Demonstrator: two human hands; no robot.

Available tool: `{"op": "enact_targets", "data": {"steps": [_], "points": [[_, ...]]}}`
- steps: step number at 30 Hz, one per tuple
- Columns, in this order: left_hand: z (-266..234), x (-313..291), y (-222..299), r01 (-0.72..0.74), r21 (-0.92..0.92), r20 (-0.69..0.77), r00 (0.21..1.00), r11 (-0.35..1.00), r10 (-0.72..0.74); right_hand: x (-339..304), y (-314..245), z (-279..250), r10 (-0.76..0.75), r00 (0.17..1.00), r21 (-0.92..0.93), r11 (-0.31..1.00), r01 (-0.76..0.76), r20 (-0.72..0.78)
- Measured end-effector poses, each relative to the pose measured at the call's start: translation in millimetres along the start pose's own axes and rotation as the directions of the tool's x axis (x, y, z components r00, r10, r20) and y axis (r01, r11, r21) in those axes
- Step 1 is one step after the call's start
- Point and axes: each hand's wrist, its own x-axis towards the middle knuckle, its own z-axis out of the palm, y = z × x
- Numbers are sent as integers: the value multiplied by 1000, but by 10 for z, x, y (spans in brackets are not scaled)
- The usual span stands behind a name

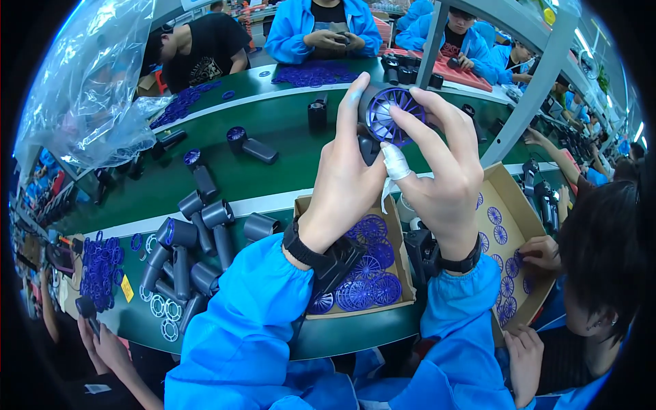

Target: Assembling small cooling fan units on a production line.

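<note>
Held up over the green bench is a dark grey hair dryer body (373, 98) with a purple spoked grille (383, 126) in its round end. My left hand (339, 179) grips the body from the left, fingers wrapped around its side. From the right, my right hand (443, 160) holds the rim, with a fingertip pressed on the grille; white tape covers its thumb. The handle is mostly hidden by my hands. Below them stands a cardboard box (410, 298) of loose purple grilles (369, 290).
To the left lie piled grey dryer bodies (181, 266), pale rings (169, 331) and a heap of purple grilles (102, 270). A co-worker at right reaches into another cardboard box (523, 205). A green conveyor (287, 184) runs beyond, with a metal post (529, 102) at right.
</note>
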Motion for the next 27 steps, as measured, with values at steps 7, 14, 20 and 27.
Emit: {"op": "enact_targets", "data": {"steps": [7, 14, 20, 27], "points": [[5, -34, 67, 30, 89, 23, 999, 996, -32, 9, -10, -18, -35, 999, -25, 999, 35, -5], [5, -30, 68, 4, 137, 23, 1000, 991, -7, 3, 21, 5, -65, 998, -14, 998, 65, -17], [14, -43, 22, 39, 126, 12, 999, 991, -41, -4, 17, 21, -32, 999, -18, 999, 32, 14], [-62, -85, 51, 29, 164, 4, 1000, 986, -30, -26, 1, 104, -22, 1000, -9, 1000, 22, 10]]}}
